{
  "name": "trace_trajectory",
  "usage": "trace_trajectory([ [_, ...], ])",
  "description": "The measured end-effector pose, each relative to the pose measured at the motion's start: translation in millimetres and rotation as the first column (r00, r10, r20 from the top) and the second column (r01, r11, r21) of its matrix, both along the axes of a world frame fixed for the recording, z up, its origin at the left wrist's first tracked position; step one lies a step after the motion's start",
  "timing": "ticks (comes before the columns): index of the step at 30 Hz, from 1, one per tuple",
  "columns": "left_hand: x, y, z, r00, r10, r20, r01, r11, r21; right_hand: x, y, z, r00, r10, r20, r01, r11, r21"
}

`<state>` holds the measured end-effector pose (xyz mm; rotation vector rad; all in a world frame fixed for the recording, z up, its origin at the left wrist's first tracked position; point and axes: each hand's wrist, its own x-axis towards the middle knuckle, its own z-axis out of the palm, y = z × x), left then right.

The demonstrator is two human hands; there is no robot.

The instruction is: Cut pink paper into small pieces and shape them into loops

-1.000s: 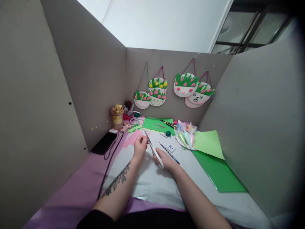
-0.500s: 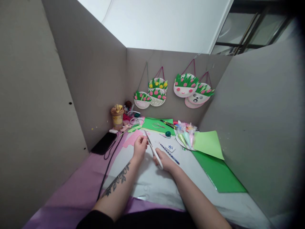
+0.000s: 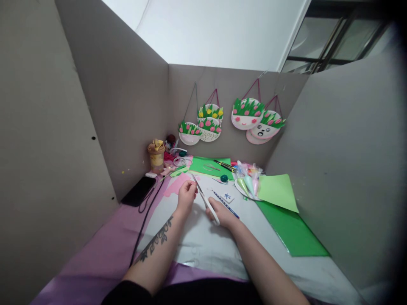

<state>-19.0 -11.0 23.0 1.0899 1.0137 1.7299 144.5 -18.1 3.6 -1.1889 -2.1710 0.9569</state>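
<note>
White-handled scissors (image 3: 205,199) are gripped in my right hand (image 3: 218,210), the blades pointing up and away to the left. Close beside the blades, my left hand (image 3: 187,195) is closed in a pinch. Whatever its fingertips hold is too small to make out. Just beyond my left hand, a sheet of pink paper (image 3: 174,185) lies on the white table cover (image 3: 165,212). A dark blue patterned pencil (image 3: 226,205) and a small white card with blue marks (image 3: 227,196) lie to the right of the scissors.
Green sheets (image 3: 295,233), a light green sheet (image 3: 280,190) and a plate with piping bags (image 3: 249,182) sit at right. A dark green ball (image 3: 224,178) lies farther back. A phone (image 3: 139,191) and a cup (image 3: 156,157) stand left. Paper-plate flower baskets (image 3: 248,114) hang behind.
The scissor handle has shifted slightly to the right in my right hand, and the blade tips slightly left. My left hand stays almost in place.
</note>
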Motion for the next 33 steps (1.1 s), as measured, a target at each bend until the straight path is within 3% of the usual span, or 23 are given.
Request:
trace_trajectory([
  [17,-0.3,0.7,-1.5,1.000,-0.017,0.006,0.017,1.000,-0.009,5.5,3.6,-2.5,0.998,0.035,-0.050,-0.039,0.997,-0.073],
  [33,-2.1,0.8,-3.6,0.999,-0.018,-0.051,0.018,1.000,-0.008,7.5,5.9,-4.7,1.000,0.015,-0.021,-0.016,0.999,-0.042],
])
